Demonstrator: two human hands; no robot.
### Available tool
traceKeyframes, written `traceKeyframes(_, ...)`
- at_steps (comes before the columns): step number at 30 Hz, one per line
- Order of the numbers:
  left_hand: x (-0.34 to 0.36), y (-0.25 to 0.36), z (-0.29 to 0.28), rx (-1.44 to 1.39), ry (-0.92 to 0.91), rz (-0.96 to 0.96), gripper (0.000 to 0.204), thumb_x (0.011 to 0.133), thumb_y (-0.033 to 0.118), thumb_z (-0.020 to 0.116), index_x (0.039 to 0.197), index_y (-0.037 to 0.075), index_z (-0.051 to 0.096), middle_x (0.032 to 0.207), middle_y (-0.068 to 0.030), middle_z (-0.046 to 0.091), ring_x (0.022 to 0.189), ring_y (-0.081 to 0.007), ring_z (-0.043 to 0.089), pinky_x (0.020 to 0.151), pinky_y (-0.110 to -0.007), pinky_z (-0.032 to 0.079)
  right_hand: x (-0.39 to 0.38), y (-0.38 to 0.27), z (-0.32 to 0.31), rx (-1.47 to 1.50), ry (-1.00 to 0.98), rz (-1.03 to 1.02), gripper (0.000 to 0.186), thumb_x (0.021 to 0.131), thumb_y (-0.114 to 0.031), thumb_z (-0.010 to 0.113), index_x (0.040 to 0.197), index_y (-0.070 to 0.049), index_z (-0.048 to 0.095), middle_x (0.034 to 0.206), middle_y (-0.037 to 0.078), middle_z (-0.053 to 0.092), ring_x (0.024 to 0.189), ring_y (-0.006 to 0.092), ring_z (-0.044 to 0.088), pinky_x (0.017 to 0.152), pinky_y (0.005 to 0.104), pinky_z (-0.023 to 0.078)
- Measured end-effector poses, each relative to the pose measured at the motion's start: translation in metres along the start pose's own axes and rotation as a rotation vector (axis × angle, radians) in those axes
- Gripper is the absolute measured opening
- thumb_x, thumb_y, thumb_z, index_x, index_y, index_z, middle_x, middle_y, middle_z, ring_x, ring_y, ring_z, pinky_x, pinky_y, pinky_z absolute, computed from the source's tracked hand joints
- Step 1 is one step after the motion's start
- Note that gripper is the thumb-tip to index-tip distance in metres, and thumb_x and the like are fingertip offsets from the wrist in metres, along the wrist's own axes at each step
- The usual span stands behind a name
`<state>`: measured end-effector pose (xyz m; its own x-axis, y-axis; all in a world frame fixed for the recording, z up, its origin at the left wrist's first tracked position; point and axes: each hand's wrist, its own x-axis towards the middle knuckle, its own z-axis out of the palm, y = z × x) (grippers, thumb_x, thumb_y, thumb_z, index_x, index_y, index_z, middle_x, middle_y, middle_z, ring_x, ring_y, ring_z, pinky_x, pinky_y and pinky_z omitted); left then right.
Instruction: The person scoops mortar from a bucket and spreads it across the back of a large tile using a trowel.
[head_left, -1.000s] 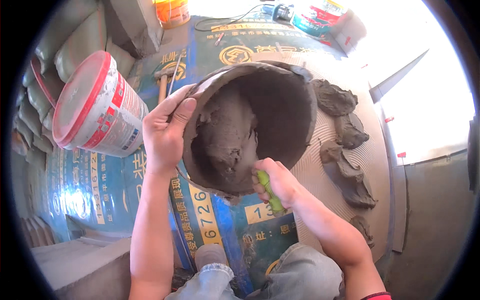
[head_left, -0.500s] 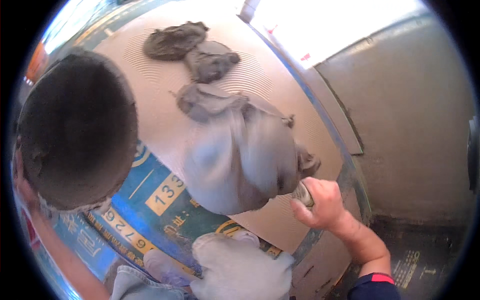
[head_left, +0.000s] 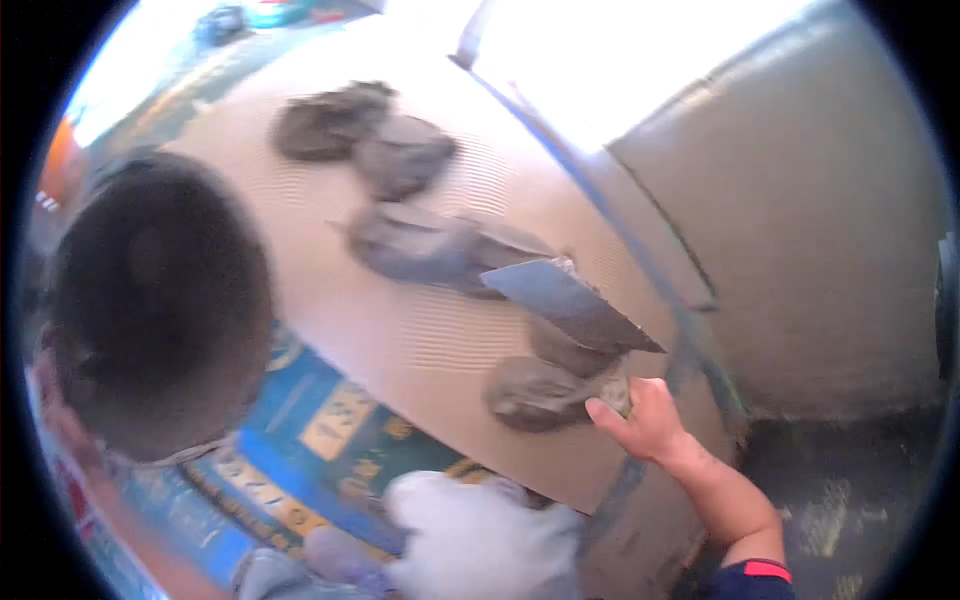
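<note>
My right hand is closed round the handle of a trowel. Its flat metal blade slants up and to the left over a large pale board or tile. At far left, my left hand grips the outer side of a round dark bucket, tilted with its mouth facing me; its fingers are partly hidden and blurred. Lumps of wet grey mortar lie on the pale surface: a far pair, a middle lump and a near lump beside the trowel.
Fine combed ridges mark the pale surface round the lumps. Under its left edge lies blue printed sheeting. A grey wall or panel stands at the right, above dark flooring. Something orange shows behind the bucket.
A big blurred grey shape over the near part of the pale surface is gone; combed ridges, the near lump and the trowel blade now show there. The bucket sits slightly lower in view.
</note>
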<state>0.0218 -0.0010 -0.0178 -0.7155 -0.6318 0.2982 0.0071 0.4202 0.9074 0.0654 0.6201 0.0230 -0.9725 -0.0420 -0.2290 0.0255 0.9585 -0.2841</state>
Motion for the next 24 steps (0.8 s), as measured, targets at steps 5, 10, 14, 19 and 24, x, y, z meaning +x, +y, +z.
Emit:
traceKeyframes(5, -0.007, 0.014, 0.043, -0.142, 0.01, 0.006, 0.026, 0.094, 0.009, 0.056, 0.116, -0.002, 0.062, 0.112, -0.0104, 0.066, 0.107, -0.0168, 0.059, 0.098, -0.03, 0.042, 0.091, -0.148, 0.024, -0.113, -0.167, -0.55, 0.045, 0.08, -0.041, 0.064, 0.092, 0.002, 0.055, 0.079, 0.017, 0.063, 0.073, 0.0354, 0.064, 0.064, 0.0436, 0.051)
traceKeyframes(10, -0.013, 0.033, 0.02, -0.282, 0.036, 0.012, 0.027, 0.091, 0.009, 0.061, 0.115, -0.004, 0.063, 0.104, -0.0076, 0.067, 0.096, -0.0121, 0.059, 0.09, -0.024, 0.044, 0.161, -0.306, 0.048, -0.546, 0.151, -0.857, 0.017, 0.079, -0.015, 0.061, 0.087, 0.0, 0.058, 0.082, 0.013, 0.065, 0.07, 0.0228, 0.068, 0.062, 0.0342, 0.055)
traceKeyframes(14, -0.022, 0.036, 0.021, -0.223, 0.038, -0.034, 0.03, 0.092, 0.009, 0.06, 0.119, -0.003, 0.06, 0.107, -0.0089, 0.066, 0.102, -0.0138, 0.059, 0.093, -0.024, 0.044, 0.201, -0.37, 0.061, -0.671, 0.019, -0.687, 0.014, 0.077, -0.011, 0.062, 0.086, -0.002, 0.067, 0.084, 0.012, 0.069, 0.078, 0.0231, 0.07, 0.067, 0.0349, 0.056)
traceKeyframes(19, -0.025, 0.034, 0.024, -0.226, 0.097, -0.005, 0.028, 0.09, 0.007, 0.063, 0.115, -0.004, 0.062, 0.101, -0.0082, 0.068, 0.094, -0.012, 0.06, 0.087, -0.023, 0.045, 0.225, -0.386, 0.079, -0.826, -0.365, -0.687, 0.017, 0.076, -0.012, 0.058, 0.084, -0.002, 0.07, 0.085, 0.016, 0.069, 0.084, 0.028, 0.068, 0.071, 0.0385, 0.056)
traceKeyframes(24, -0.027, 0.026, 0.026, -0.348, 0.137, 0.01, 0.027, 0.087, 0.003, 0.065, 0.113, -0.005, 0.063, 0.097, -0.0098, 0.069, 0.089, -0.013, 0.062, 0.083, -0.023, 0.047, 0.238, -0.393, 0.092, -0.89, -0.787, -0.653, 0.024, 0.072, -0.017, 0.063, 0.082, 0.003, 0.069, 0.085, 0.02, 0.068, 0.084, 0.0307, 0.067, 0.073, 0.0386, 0.054)
